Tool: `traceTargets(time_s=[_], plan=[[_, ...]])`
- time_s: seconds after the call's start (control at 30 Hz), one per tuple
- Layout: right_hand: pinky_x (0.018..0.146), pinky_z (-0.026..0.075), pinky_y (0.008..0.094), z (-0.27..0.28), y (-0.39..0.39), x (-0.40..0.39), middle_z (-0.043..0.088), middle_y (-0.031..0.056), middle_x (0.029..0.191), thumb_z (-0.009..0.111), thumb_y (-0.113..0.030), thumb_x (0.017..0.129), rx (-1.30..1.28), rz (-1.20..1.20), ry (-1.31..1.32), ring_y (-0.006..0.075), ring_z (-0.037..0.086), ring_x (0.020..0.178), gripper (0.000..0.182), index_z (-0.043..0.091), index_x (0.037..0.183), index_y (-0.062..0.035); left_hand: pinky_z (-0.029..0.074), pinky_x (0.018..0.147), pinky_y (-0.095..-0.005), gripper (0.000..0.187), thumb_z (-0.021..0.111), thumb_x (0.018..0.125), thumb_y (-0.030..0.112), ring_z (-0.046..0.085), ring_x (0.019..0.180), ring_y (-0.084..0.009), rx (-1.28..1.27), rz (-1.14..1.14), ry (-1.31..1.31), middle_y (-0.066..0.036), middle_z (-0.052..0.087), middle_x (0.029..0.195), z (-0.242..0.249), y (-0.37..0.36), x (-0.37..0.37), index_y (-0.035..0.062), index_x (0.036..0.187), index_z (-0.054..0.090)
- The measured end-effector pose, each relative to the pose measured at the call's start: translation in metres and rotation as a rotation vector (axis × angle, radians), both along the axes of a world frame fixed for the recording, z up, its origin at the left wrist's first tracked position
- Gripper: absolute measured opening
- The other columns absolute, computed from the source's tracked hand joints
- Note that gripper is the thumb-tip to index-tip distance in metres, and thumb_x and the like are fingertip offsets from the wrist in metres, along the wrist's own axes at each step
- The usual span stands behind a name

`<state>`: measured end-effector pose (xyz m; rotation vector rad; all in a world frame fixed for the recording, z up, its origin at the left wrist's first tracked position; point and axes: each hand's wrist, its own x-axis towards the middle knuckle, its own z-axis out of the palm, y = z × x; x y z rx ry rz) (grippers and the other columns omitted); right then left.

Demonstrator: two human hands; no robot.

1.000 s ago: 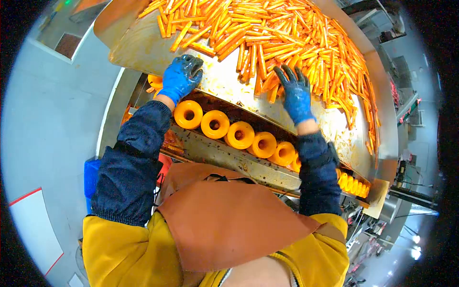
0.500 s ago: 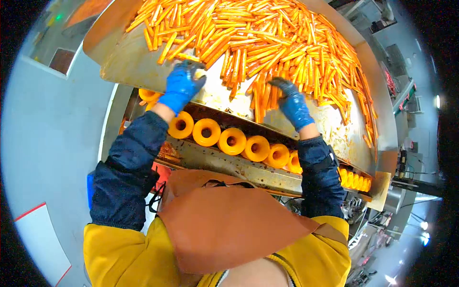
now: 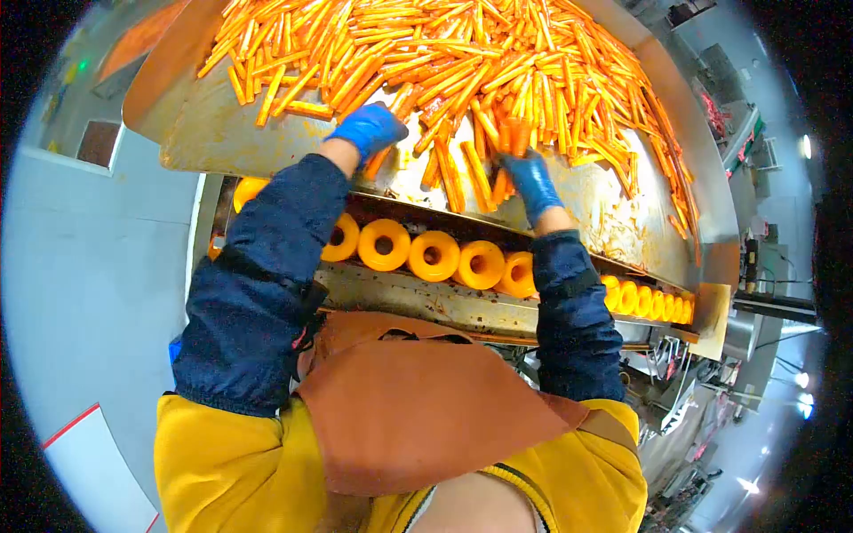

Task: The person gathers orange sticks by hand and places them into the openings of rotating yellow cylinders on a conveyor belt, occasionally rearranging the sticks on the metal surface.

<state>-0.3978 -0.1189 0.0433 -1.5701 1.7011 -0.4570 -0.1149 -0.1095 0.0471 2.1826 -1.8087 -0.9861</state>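
A large heap of glossy orange, sauce-coated sticks (image 3: 426, 67) covers the far part of a metal tray (image 3: 222, 133). My left hand (image 3: 369, 131), in a blue glove, is curled at the near left edge of the heap. Its fingertips are turned away, so what it holds is hidden; one orange stick shows just below it. My right hand (image 3: 531, 182), also gloved in blue, closes around a small bunch of orange sticks (image 3: 515, 136) that stands up above its fingers. Between the hands, several loose sticks (image 3: 449, 173) lie near the tray's front edge.
Below the tray edge runs a row of yellow ring-shaped funnels (image 3: 434, 256) along a metal trough. A raised metal wall (image 3: 662, 80) borders the tray on the right. A brown apron (image 3: 426, 413) hangs in front of me.
My left hand has moved right, to the heap's edge, and its fingers have curled in. My right hand has come slightly left and now grips sticks. The view has shifted a little.
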Motion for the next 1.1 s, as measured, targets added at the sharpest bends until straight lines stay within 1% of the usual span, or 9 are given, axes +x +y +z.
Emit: traceTargets(time_s=[0.1,0.13,0.23,0.27,0.37,0.5,0.67,0.83,1.1], plan=[[0.069,0.049,0.0347,0.01,0.01,-0.029,0.064,0.0112,0.085,0.063,-0.025,0.075,0.042,-0.091,-0.122,0.0213,0.06,0.074,0.042,0.057,0.108,0.0,0.047,0.073,-0.0394,0.033,0.054,0.079,0.032,0.06,0.084,-0.0347,-0.352,-0.287,0.312,-0.021,0.062,0.092,-0.029,0.019,0.041,0.0035,0.094,0.062],[0.06,0.046,0.0318,0.005,0.011,-0.037,0.063,0.0106,0.077,0.062,-0.021,0.074,-0.082,-0.09,-0.082,0.0202,0.059,0.066,0.036,0.058,0.103,-0.0004,0.047,0.071,-0.0316,0.039,0.058,0.08,0.033,0.058,0.081,-0.0201,-0.108,0.112,0.517,-0.015,0.064,0.091,-0.022,0.023,0.039,-0.0022,0.096,0.061],[0.062,0.046,0.0331,0.012,0.019,-0.052,0.063,0.0112,0.078,0.062,-0.022,0.074,-0.237,-0.027,0.08,0.0208,0.06,0.068,0.037,0.058,0.105,-0.0016,0.047,0.073,-0.0359,0.039,0.056,0.081,0.035,0.06,0.08,-0.0258,-0.055,0.345,0.518,-0.019,0.063,0.094,-0.03,0.037,0.046,0.0023,0.101,0.06],[0.067,0.047,0.0364,0.012,0.018,-0.055,0.064,0.016,0.082,0.063,-0.023,0.074,-0.232,-0.006,0.186,0.0271,0.062,0.075,0.039,0.057,0.107,-0.0039,0.048,0.074,-0.0427,0.04,0.057,0.079,0.037,0.061,0.084,-0.0342,-0.412,-0.03,0.045,-0.024,0.061,0.096,-0.058,0.035,0.066,0.0068,0.105,0.059],[0.077,0.048,0.0434,0.043,0.032,-0.042,0.062,0.0207,0.094,0.062,-0.025,0.074,-0.358,0.114,0.504,0.0368,0.06,0.087,0.034,0.061,0.103,-0.0081,0.048,0.077,-0.0421,0.043,0.06,0.075,0.037,0.06,0.093,-0.0338,-0.171,0.093,-0.27,-0.022,0.062,0.099,0.006,0.057,0.035,0.0022,0.1,0.059],[0.081,0.047,0.0414,0.011,0.008,-0.01,0.059,0.0185,0.108,0.061,-0.017,0.072,-0.729,0.357,0.443,0.0333,0.058,0.095,0.041,0.056,0.113,-0.0101,0.048,0.08,-0.042,0.038,0.059,0.075,0.034,0.061,0.094,-0.033,-0.181,0.009,-0.355,-0.019,0.062,0.101,0.005,0.054,0.023,0.0054,0.099,0.062],[0.081,0.047,0.0415,0.013,0.012,0.007,0.06,0.0182,0.105,0.058,-0.019,0.072,-0.396,0.242,0.541,0.0343,0.058,0.094,0.035,0.06,0.106,-0.0113,0.048,0.08,-0.0423,0.044,0.059,0.074,0.036,0.059,0.095,-0.0337,-0.098,-0.035,-0.332,-0.023,0.06,0.102,0.019,0.063,0.021,0.0032,0.103,0.061],[0.079,0.047,0.0413,0.023,0.06,-0.032,0.061,0.0208,0.1,0.064,-0.027,0.073,-0.332,-0.119,-0.289,0.0356,0.059,0.092,0.038,0.06,0.102,-0.0025,0.047,0.07,-0.0327,0.039,0.062,0.078,0.031,0.06,0.078,-0.0207,-0.465,0.316,0.759,-0.011,0.064,0.089,-0.003,0.084,0.053,-0.0004,0.102,0.059],[0.083,0.047,0.0393,0.011,0.039,-0.009,0.06,0.0165,0.105,0.063,-0.018,0.071,-0.641,0.229,0.361,0.0333,0.057,0.097,0.04,0.058,0.111,-0.011,0.038,0.053,-0.0228,0.027,0.065,0.075,0.018,0.049,0.059,-0.0081,-0.253,0.501,1.032,0.002,0.057,0.072,0.027,0.114,0.022,0.0062,0.099,0.062]])
